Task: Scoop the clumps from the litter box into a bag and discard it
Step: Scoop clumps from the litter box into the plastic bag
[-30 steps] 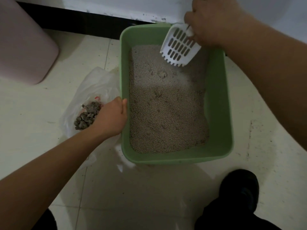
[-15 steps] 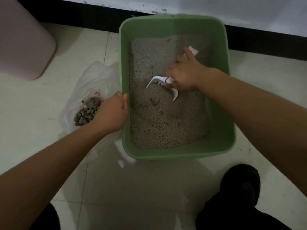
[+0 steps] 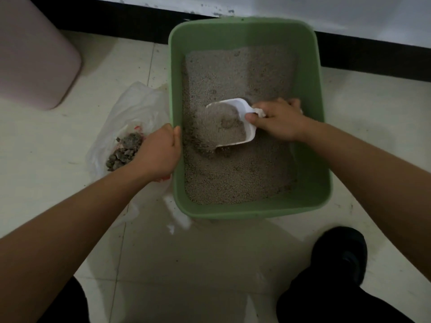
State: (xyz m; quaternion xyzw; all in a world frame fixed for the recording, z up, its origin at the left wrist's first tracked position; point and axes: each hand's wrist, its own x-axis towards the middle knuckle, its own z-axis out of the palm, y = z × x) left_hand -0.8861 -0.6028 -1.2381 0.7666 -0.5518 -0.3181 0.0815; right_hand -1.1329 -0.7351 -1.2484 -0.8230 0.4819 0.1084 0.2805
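Two bare hands are at work in the middle of the frame, and we can read no brand or writing anywhere; only a few red marks show on the clear plastic bag, too crumpled to make out. Our right hand is closed around the handle of the white plastic litter scoop, thumb pressed on top. Half a second ago the scoop stood edge-down with its teeth in the litter; now it is turned bowl-up at the centre of the green litter box, heaped with fine grey-beige litter that spills over its left lip, one rounder clump sitting in the load. Our left hand has stayed where it was, curled at the box's left rim, apparently gripping the bag's edge against it. The bag lies rumpled on the pale glossy floor tiles left of the box, holding a pile of dark, jagged clumps. At upper left stands a smooth, round-cornered pink bin; at lower right, a black shoe.
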